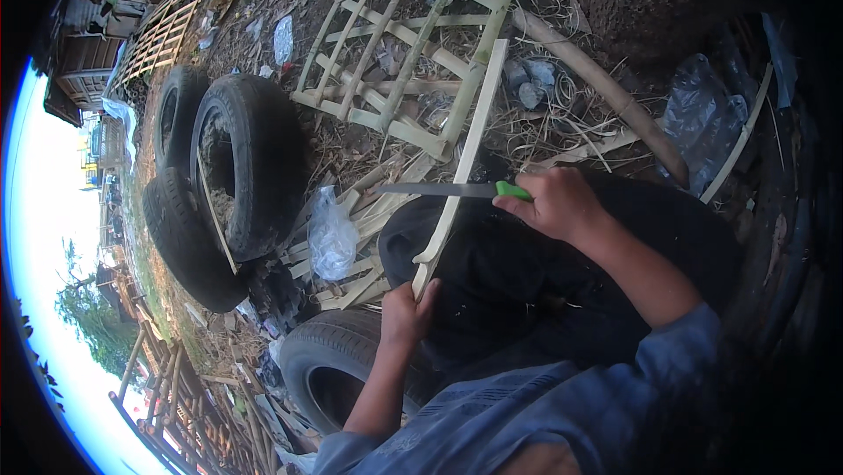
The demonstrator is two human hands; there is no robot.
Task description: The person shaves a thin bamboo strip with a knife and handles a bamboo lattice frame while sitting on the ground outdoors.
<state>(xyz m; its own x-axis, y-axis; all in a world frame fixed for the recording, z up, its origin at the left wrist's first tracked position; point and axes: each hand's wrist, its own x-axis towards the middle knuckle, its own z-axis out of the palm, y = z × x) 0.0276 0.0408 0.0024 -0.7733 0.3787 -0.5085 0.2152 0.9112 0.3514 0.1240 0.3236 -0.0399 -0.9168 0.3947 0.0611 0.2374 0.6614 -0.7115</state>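
Observation:
A long pale bamboo strip (pixel 475 134) slants up and away from my lap, its near end gripped in my left hand (pixel 407 310). My right hand (pixel 555 201) is closed around the green handle (pixel 512 190) of a knife. The knife's long grey blade (pixel 439 189) points left and lies across the strip about midway along it. Just above my left hand, a curl of shaved bamboo (pixel 428 257) stands off the strip. Beyond the strip's far end lies a woven lattice of bamboo slats (pixel 395 37) on the ground.
Old tyres (pixel 255 106) stand and lean at the left, and another tyre (pixel 320 356) lies beside my left forearm. Clear plastic bags (pixel 332 235) and split bamboo litter the ground. A thick bamboo pole (pixel 606 93) lies at the right. Stacked poles (pixel 176 396) are at the lower left.

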